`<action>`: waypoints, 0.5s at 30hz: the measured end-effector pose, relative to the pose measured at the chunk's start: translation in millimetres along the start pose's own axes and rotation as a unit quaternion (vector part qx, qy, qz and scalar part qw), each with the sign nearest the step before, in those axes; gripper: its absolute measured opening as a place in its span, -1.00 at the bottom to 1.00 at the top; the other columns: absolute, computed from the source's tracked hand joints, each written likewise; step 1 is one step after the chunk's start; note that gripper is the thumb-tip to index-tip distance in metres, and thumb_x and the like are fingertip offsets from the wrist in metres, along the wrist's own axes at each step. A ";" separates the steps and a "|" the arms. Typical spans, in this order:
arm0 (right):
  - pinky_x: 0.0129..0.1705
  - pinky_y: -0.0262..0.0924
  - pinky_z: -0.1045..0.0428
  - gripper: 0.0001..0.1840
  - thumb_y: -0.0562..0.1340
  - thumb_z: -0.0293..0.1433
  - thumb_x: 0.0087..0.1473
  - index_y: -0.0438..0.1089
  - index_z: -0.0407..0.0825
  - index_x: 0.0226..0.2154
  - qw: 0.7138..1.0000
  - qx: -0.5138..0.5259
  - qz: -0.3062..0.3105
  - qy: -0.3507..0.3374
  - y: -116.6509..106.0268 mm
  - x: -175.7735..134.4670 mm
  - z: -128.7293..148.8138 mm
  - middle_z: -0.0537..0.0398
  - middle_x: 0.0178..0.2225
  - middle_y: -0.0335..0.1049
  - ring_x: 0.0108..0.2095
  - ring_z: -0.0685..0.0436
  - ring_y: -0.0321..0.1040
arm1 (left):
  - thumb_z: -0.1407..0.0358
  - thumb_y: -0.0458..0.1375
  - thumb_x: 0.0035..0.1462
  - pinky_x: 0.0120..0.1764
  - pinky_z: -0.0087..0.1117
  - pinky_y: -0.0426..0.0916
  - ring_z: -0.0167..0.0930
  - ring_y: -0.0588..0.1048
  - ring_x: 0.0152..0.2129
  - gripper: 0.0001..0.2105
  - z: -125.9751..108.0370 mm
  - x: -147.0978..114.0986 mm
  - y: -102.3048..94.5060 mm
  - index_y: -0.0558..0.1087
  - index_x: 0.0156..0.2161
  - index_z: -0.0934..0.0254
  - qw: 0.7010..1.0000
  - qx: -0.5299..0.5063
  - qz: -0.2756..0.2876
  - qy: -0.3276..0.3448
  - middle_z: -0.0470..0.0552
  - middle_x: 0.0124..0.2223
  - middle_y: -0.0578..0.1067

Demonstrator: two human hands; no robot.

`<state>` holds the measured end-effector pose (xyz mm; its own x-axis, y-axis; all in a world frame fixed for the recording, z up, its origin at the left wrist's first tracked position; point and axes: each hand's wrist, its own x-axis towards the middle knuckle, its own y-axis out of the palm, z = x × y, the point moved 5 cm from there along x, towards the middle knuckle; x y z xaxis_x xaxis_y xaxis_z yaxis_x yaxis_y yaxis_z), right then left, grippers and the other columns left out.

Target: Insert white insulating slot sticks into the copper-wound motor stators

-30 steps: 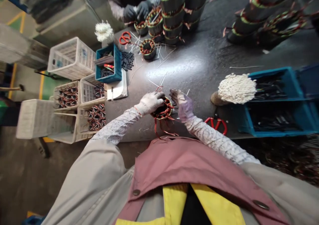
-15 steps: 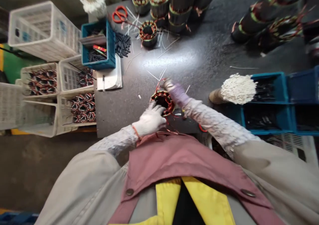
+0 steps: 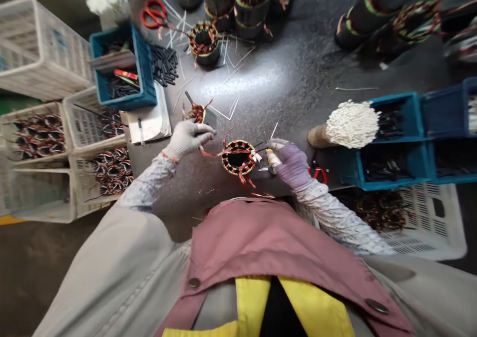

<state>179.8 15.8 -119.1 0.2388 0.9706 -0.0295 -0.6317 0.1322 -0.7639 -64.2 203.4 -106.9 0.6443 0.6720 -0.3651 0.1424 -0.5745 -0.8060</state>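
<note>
A ring-shaped wound stator (image 3: 238,172) stands upright on the dark tabletop between my hands, with red wire ends sticking out around it and a white piece at its right rim. My gloved left hand (image 3: 188,137) is closed around a second, tilted copper-wound stator (image 3: 196,112), largely hidden behind the fingers; a short black tube (image 3: 189,97) sticks up there. On the right, my right hand (image 3: 285,160), wrapped in purple with yellow at a fingertip, pinches a thin black strand (image 3: 262,149) beside the upright stator's rim. Behind the fingertips lies a white stick (image 3: 275,129).
More stators (image 3: 204,43) stand at the back, near red-handled scissors (image 3: 153,14) and loose white sticks. Left are a blue bin (image 3: 143,96), black tubes (image 3: 164,63) and white crates (image 3: 69,158). Right are blue bins (image 3: 410,170), a white stick bundle (image 3: 352,123) and red-handled pliers (image 3: 318,173).
My left hand has moved left off the upright stator, and a second stator now shows beside it. My right hand has come down from the wires to the stator's right side. The view has shifted.
</note>
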 end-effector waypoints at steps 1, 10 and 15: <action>0.13 0.22 -0.22 -0.64 0.08 -0.29 0.22 0.49 -0.07 -0.08 0.998 -0.054 0.009 -0.024 4.3 -3.0 2.6 -0.17 0.01 0.46 0.05 -0.27 0.36 | 0.17 0.15 0.24 -0.17 -0.40 0.31 -0.45 0.42 -0.32 -0.74 11.3 14.1 3.1 0.56 -0.06 0.21 0.999 0.047 0.005 -0.007 -0.04 -0.22 0.51; 0.17 0.08 -0.20 -0.72 0.16 -0.38 0.23 0.53 0.05 -0.08 0.951 -0.184 0.202 -0.144 32.0 26.6 11.7 -0.02 0.02 0.49 0.09 -0.21 0.30 | 0.25 0.24 0.18 0.15 -0.15 0.18 -0.19 0.32 0.05 -0.85 34.3 47.4 18.4 0.55 -0.24 0.30 0.990 0.137 0.023 -0.040 -0.01 -0.01 0.45; -0.18 0.30 0.03 -0.70 0.15 -0.33 0.22 0.55 -0.07 -0.15 0.971 -0.001 0.237 0.029 44.1 48.8 -5.1 0.05 -0.29 0.58 -0.27 -0.10 0.48 | 0.14 0.00 0.34 0.08 -0.26 0.30 -0.28 0.40 0.07 -0.64 -44.4 7.7 21.3 0.38 0.16 0.16 0.994 0.095 -0.049 -0.028 0.07 0.21 0.38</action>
<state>167.4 68.0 -157.6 -0.0382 0.9093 -0.4143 -0.6797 -0.3275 -0.6563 -22.8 175.5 -106.1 0.5909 0.7480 -0.3020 0.0548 -0.4108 -0.9101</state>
